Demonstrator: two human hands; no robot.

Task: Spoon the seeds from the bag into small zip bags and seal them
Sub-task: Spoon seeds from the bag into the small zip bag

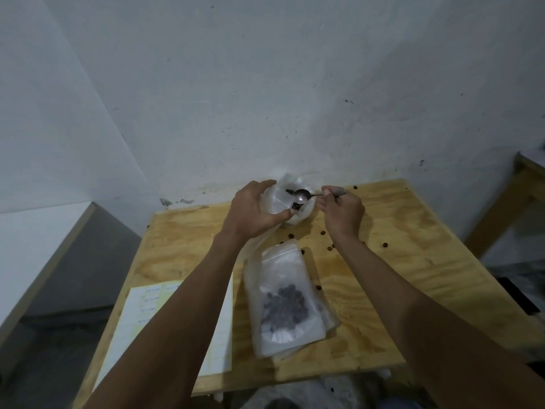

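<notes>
My left hand (253,209) grips a clear small zip bag (278,199) at the far edge of the wooden table (413,261), holding its mouth open. My right hand (342,214) pinches the handle of a metal spoon (303,195), whose bowl sits over the bag's mouth. A few dark seeds (295,206) show inside that bag and at the spoon's tip. A white bag (303,215) stands just behind and under the small one, mostly hidden. Nearer me a clear zip bag (283,299) lies flat with dark seeds inside, on top of other clear bags.
Loose dark seeds (330,247) are scattered over the table around my right wrist. A sheet of labels (141,314) lies at the table's near left, partly under my left forearm. A white wall rises right behind the table. Another wooden table (525,184) stands at the right.
</notes>
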